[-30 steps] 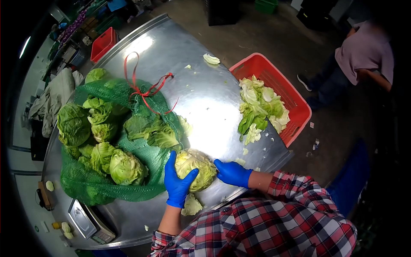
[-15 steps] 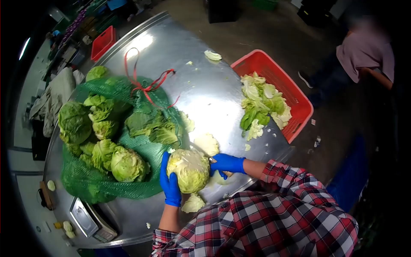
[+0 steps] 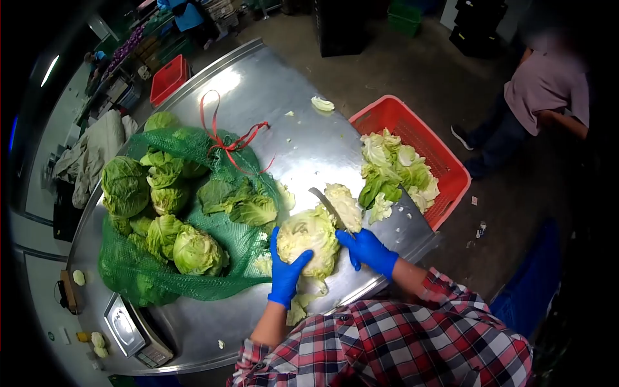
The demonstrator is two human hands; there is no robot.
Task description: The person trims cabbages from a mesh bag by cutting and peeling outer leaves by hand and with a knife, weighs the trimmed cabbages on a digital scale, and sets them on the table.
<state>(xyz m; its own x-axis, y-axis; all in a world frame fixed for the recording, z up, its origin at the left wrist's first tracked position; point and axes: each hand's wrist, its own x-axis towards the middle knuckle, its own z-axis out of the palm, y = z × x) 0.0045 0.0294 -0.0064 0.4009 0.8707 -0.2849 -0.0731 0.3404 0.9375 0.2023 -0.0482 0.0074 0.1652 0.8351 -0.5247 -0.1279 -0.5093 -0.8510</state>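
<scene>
My left hand [image 3: 287, 274], in a blue glove, grips a pale green cabbage [image 3: 308, 242] from its left and near side. The cabbage rests at the near part of the steel table. My right hand [image 3: 373, 251], also gloved in blue, is closed round a knife [image 3: 325, 203]; its handle is mostly hidden in the fingers. The blade points away and to the left, beside the cabbage. Against the blade's right side is a pale cabbage leaf [image 3: 345, 208]. Loose leaves [image 3: 303, 300] lie below the cabbage, partly behind my left hand.
On the left, a green mesh bag [image 3: 174, 287] holds several cabbages [image 3: 196, 251], its red tie [image 3: 232, 145] loose. A scale [image 3: 137, 332] stands at the lower left. A red crate [image 3: 445, 155] beside the table [image 3: 271, 74] has trimmed leaves by it. Another person [image 3: 545, 90] stands at right.
The cabbage and my left hand have moved right and slightly away from me. The knife and right hand also shifted right, and the pale leaf now lies farther right beside the blade.
</scene>
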